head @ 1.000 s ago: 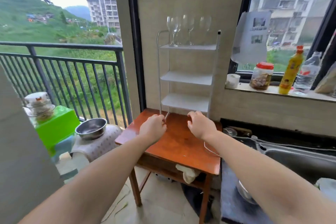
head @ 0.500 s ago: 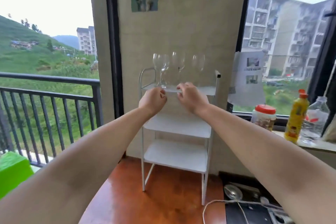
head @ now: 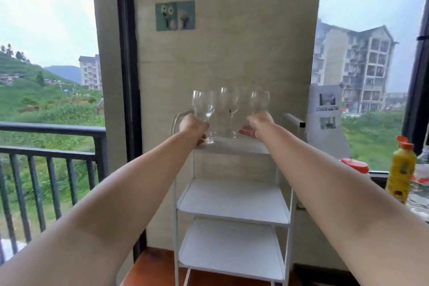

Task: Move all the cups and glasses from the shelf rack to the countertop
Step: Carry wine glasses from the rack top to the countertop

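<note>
Clear stemmed glasses (head: 228, 104) on white metal rack (head: 232, 197); left hand (head: 193, 126) gripping one stem, right hand (head: 257, 124) open

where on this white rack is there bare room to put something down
The middle shelf and bottom shelf of the rack show nothing on them. The top shelf is crowded: wine glasses stand there, with the left hand and right hand at their stems.
</note>
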Tool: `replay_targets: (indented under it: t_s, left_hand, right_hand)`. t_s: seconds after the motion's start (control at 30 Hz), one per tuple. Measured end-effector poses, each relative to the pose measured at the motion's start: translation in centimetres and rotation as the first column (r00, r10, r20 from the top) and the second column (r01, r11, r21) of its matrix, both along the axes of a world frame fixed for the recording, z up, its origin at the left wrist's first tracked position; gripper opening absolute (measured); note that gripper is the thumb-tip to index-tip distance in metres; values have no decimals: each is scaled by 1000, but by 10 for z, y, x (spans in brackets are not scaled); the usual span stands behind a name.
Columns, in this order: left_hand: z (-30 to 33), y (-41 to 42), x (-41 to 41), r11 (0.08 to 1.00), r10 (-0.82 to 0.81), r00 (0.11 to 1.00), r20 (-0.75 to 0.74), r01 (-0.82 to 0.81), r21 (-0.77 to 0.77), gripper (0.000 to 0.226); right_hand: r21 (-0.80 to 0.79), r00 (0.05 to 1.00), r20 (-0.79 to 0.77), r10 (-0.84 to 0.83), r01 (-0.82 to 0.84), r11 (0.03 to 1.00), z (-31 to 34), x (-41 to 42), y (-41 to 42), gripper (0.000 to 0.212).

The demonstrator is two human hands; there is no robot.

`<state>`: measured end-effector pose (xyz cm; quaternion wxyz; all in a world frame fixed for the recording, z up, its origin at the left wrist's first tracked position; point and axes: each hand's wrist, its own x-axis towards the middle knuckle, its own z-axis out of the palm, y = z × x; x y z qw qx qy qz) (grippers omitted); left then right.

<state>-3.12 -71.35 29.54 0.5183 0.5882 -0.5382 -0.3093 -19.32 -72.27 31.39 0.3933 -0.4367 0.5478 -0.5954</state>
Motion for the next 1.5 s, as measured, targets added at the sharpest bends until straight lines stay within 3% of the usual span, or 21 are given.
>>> replay_targets:
  t_s: [0.13,0.47,0.63,0.8,1.13,1.5]
  left_hand:
    - [-1,-14,5,999,-47,998,30,47,1,8]
    - [2,-2,1,996,-74,997,20,75,-49,24]
    - [6,30,-5,993,-61,998,-3,60,-105,13]
    - [-11,79,1,984,-115,993,-3,114,-134,19]
    - [-77,165,32,987,-152,988,21,151,53,15]
    - [-230,283,42,899,-253,963,92,199,390,23]
  right_hand:
    - [-10,995,97,-19,20,1000,-3,-2,-20,44]
    - [-15,995,91,34,-33,999,-6,2,6,32]
    - [-67,996,-57,73,-77,995,3,-2,38,14]
    - [-154,968,-195,155,-187,970,-13,6,87,21]
    - [-10,939,-184,291,-297,955,-83,27,180,29]
    - [331,978,-119,169,-121,936,-245,25,294,23]
